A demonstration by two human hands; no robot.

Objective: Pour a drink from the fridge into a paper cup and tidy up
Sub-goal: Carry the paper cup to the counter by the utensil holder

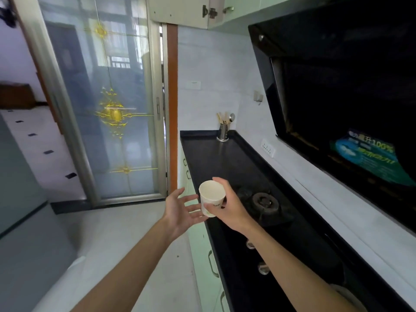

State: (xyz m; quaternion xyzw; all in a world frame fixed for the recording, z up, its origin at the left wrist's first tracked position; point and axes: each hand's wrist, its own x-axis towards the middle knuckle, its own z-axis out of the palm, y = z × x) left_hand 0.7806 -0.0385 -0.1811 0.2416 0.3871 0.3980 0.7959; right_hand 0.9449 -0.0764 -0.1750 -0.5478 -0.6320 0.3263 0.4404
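The small white paper cup with a faint green print (212, 197) is upright in the air, mouth open and seemingly empty, just past the front edge of the long black stone counter (213, 158) and over the pale floor. The right hand (227, 206) holds it with fingers (221, 181) wrapped round the far wall and the thumb pressed on the near side, low down. The left hand (180, 210) is palm-up just beside it, fingers spread apart, tips close to or touching the cup's base; I cannot tell which.

The main risk, as I judge it, is the soft wall: a squeeze during a hand-over could buckle the cup, or a slack moment between the two hands could let it fall to the floor, since nothing is under it. The black gas burner ring (264, 200) is near the right hand, so setting the cup down there would leave it tilted; bare counter nearer the steel utensil holder (222, 131) looks safer. No drink is in view yet
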